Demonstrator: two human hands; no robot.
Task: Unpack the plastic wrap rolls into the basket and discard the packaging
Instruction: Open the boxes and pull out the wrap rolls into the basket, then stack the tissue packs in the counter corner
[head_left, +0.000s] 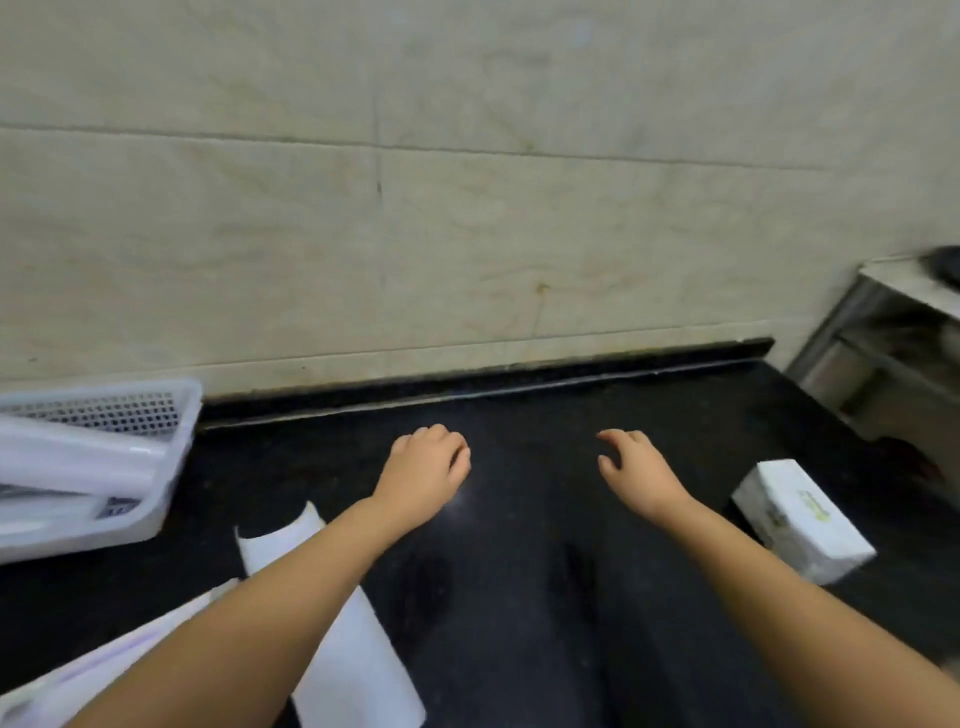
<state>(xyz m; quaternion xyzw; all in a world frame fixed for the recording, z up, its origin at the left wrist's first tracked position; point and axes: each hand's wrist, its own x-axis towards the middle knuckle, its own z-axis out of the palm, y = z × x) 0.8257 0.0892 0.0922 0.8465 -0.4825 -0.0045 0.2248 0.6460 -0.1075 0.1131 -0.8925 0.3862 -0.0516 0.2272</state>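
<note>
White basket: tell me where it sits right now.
In the head view the white basket sits on the black counter at the far left, against the tiled wall, rolls inside, left of the left hand.

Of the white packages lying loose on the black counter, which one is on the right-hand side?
The small white box with green print, right of the right hand. The long white packaging lies under the left forearm.
</note>
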